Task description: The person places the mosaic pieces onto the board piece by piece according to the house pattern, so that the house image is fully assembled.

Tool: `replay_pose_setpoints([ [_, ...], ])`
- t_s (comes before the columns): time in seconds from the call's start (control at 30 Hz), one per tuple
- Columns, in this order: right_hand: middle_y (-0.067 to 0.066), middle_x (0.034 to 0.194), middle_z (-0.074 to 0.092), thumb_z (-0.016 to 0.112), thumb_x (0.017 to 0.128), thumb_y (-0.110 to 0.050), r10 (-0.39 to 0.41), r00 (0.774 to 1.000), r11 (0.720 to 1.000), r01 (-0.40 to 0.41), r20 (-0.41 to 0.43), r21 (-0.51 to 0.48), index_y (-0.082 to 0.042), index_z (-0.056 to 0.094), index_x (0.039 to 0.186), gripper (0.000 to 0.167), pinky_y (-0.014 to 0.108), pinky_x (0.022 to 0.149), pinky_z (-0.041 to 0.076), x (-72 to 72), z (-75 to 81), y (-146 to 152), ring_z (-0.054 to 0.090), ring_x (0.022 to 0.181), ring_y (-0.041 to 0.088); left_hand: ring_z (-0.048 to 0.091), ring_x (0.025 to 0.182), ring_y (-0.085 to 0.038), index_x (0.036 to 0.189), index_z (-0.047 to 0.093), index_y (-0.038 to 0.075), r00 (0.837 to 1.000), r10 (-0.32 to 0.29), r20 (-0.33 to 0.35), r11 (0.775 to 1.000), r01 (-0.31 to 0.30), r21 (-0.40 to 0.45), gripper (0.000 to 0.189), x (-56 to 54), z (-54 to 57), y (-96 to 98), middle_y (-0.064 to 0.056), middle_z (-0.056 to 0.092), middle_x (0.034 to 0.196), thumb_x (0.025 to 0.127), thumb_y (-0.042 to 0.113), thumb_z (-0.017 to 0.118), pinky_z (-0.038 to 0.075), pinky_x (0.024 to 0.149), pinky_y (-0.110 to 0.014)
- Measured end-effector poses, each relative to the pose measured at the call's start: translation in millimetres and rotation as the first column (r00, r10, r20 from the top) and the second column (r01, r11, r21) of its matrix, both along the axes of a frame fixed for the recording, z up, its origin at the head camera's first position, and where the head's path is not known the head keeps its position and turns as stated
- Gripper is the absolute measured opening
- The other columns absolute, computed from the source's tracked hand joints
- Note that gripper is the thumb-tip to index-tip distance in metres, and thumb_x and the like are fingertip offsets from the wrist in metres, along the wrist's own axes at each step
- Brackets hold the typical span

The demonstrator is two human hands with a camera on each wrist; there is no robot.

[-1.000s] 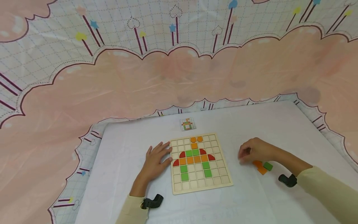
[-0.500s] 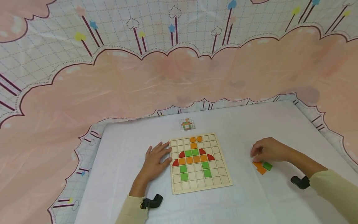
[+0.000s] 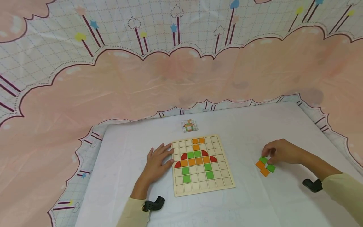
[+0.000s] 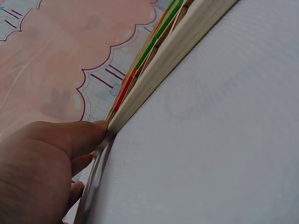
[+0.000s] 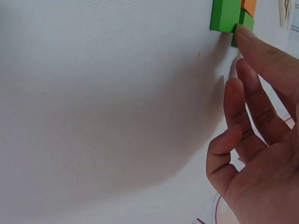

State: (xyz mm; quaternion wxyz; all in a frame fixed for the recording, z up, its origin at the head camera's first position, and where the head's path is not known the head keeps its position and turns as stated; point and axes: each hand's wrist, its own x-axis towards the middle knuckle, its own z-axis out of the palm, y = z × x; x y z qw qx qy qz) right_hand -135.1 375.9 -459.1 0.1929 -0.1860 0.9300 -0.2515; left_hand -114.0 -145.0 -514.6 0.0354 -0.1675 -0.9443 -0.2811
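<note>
My left hand (image 3: 157, 162) has its fingers spread and its fingertips against the left edge of a wooden grid board (image 3: 198, 190). In the left wrist view the thumb (image 4: 84, 135) touches the board's side (image 4: 154, 79). Orange, green and red pieces form a pattern in the grid, with two orange discs (image 3: 198, 141) at its top. To the right, my right hand (image 3: 283, 151) hovers over a small cluster of loose square blocks. Its thumb touches or nearly touches a green block (image 3: 262, 160); the other fingertips look apart from it. Another green block (image 3: 271, 169) lies beside it.
Two orange blocks (image 3: 262, 168) complete the loose cluster. A small printed card (image 3: 189, 125) with a similar pattern lies behind the board. White cloth covers the table (image 3: 127, 142), and a patterned sheet (image 3: 170, 75) rises behind it. Each wrist wears a black camera (image 3: 154, 204).
My right hand has moved to the right over the loose blocks, and a second green block has come into view under its fingers. The left hand and the board have stayed put.
</note>
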Motion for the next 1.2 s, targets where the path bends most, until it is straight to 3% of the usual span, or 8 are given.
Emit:
replay_pose_setpoints([
  [0.63,-0.009,0.094,0.067,0.084,0.083,-0.017,0.002,1.0,0.999,-0.003,-0.019,-0.035,-0.021,0.073,0.1,0.02,0.019,0.074,0.054,-1.5,-7.8,-5.9,0.057,0.087,0.012,0.032,0.154,-0.031,0.141,0.063,0.017,1.0,0.0,0.002,1.0,0.0,0.003,0.047,-0.1,0.2,-0.3,-0.001,0.048,0.159,0.097,0.034,0.067,0.009,0.124,-0.066],
  [0.93,-0.008,0.086,0.063,0.082,0.084,-0.016,0.022,0.999,0.999,-0.023,-0.038,-0.032,-0.02,0.067,0.094,0.019,0.02,0.072,0.051,-2.1,-3.0,-10.1,0.054,0.083,0.01,0.032,0.154,-0.031,0.141,0.063,0.017,1.0,0.003,0.009,1.0,-0.003,0.006,0.048,0.2,-1.0,-0.5,0.0,0.047,0.16,0.096,0.034,0.068,0.008,0.124,-0.066],
  [1.2,-0.013,0.09,0.067,0.078,0.089,-0.019,0.044,0.996,0.998,-0.048,-0.081,-0.05,-0.022,0.071,0.1,0.014,0.02,0.077,0.054,-5.2,1.4,-13.8,0.058,0.085,0.004,0.031,0.155,-0.03,0.141,0.063,0.017,1.0,0.007,0.014,1.0,-0.007,-0.001,0.048,0.6,0.3,-0.3,0.0,0.047,0.16,0.097,0.034,0.067,0.008,0.124,-0.066],
])
